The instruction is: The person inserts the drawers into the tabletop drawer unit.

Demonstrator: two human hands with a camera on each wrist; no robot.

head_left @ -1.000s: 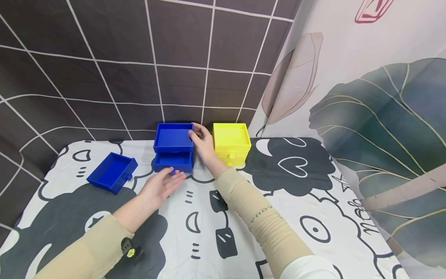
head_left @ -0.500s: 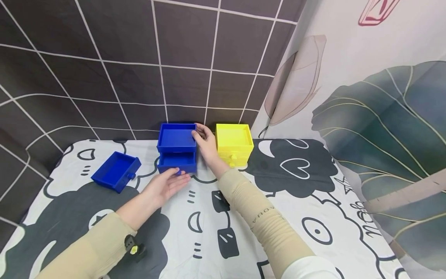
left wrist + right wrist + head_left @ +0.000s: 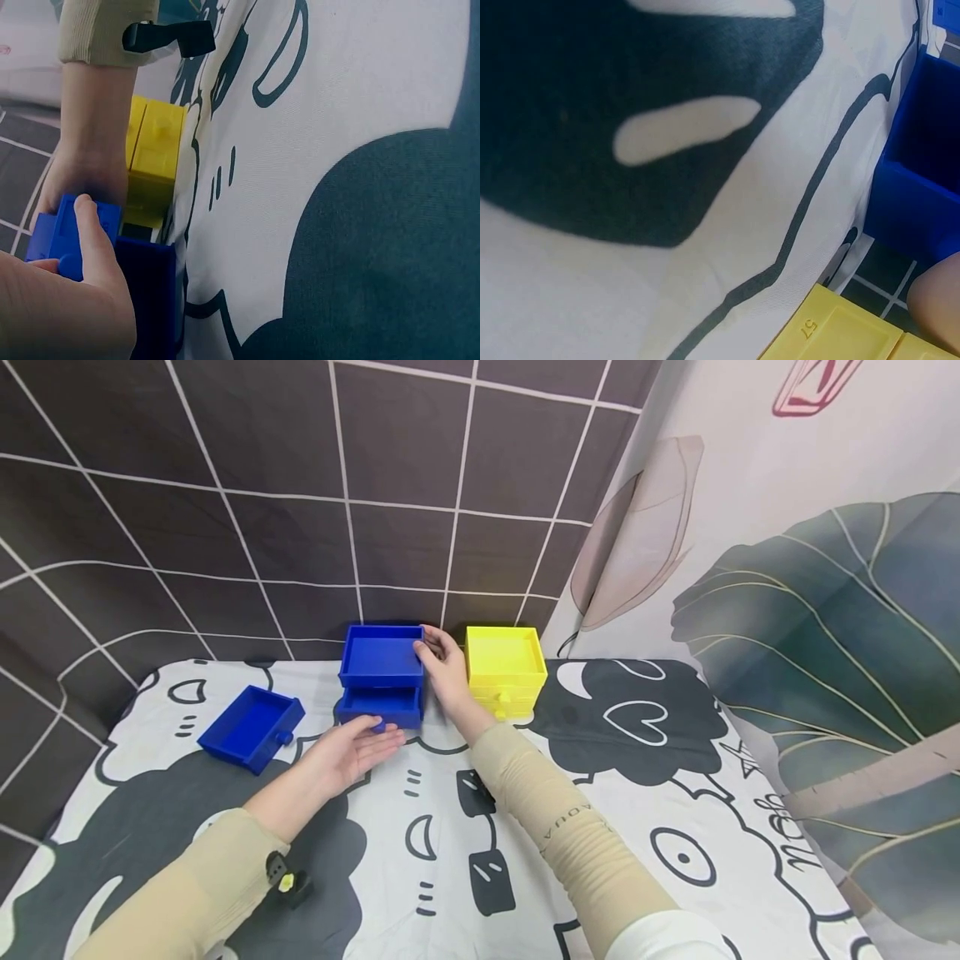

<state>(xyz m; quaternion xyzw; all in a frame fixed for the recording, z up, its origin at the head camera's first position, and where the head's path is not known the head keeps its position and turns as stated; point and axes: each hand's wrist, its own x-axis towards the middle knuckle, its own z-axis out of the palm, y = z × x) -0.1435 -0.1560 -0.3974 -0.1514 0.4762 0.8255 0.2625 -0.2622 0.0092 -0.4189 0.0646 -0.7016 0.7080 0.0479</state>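
A blue drawer cabinet [image 3: 384, 653] with a tray-like top stands against the dark backdrop. Its blue drawer [image 3: 382, 703] juts partly out of the front. My left hand [image 3: 350, 749] is at this drawer, pinching its round knob [image 3: 71, 266] between thumb and finger, the other fingers stretched out below. In the left wrist view the thumb lies along the drawer front, beside an open dark slot [image 3: 146, 292]. Gripping the cabinet's right side is my right hand [image 3: 447, 678], its thumb on the top rim; its hidden fingers reach behind. Only a bit of that hand shows in the right wrist view.
A yellow drawer cabinet [image 3: 506, 664] stands just right of my right hand. Off to the left, a loose blue drawer [image 3: 251, 729] lies tilted on the patterned cloth [image 3: 420, 893]. A gridded dark backdrop [image 3: 405, 460] rises close behind the cabinets.
The head view has shifted slightly. Over the last half second, the drawer and my left hand have moved a little left and upward in the view. My right hand keeps its hold.
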